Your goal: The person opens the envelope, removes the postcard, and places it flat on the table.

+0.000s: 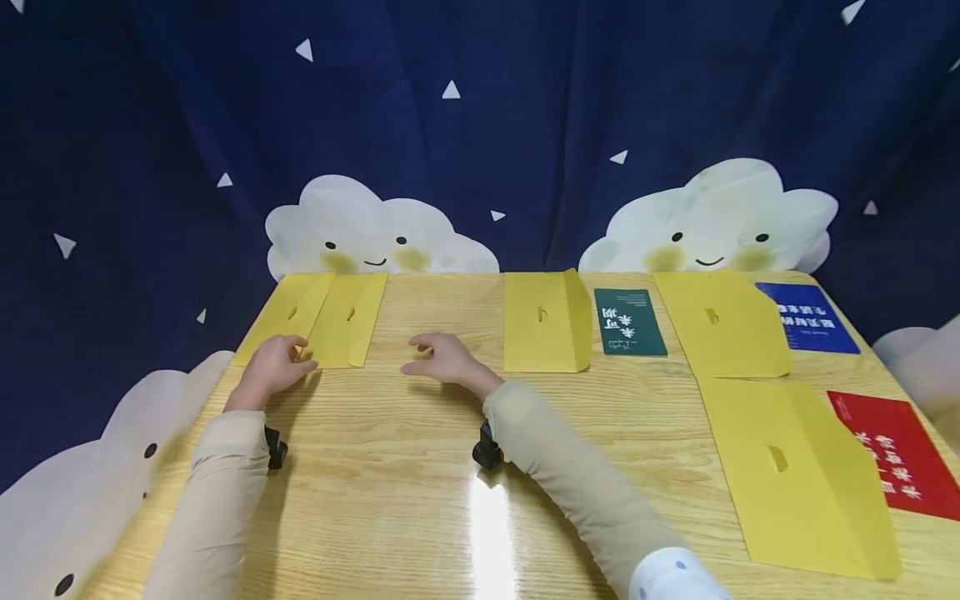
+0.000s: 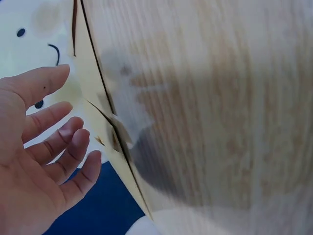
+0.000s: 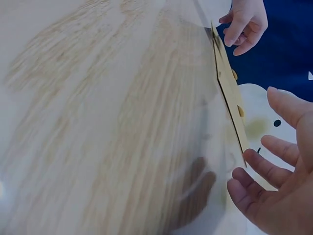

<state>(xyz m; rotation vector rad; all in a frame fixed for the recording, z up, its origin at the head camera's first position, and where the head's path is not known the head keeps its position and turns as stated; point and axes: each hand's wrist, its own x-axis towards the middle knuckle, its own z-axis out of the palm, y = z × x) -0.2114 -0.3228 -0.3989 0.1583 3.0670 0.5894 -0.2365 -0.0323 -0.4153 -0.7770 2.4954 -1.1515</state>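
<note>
In the head view my left hand (image 1: 272,365) hovers at the near edge of two yellow envelopes, a left one (image 1: 281,304) and a right one (image 1: 352,321), which lie side by side at the back left. Its fingers are loosely bent with nothing between them, as the left wrist view also shows of the hand (image 2: 44,152). My right hand (image 1: 448,362) is over the bare wood to the right of this pair, thumb and fingers spread apart and holding nothing. A third yellow envelope (image 1: 536,333), its flap raised on the right side, lies beyond it to the right.
A dark green card (image 1: 632,325) lies beside the third envelope. Farther right are two larger yellow envelopes, one behind (image 1: 723,333) and one in front (image 1: 780,492), partly covering a blue card (image 1: 813,321) and a red card (image 1: 911,458). A dark blue curtain (image 1: 517,108) hangs behind the wooden table (image 1: 375,500).
</note>
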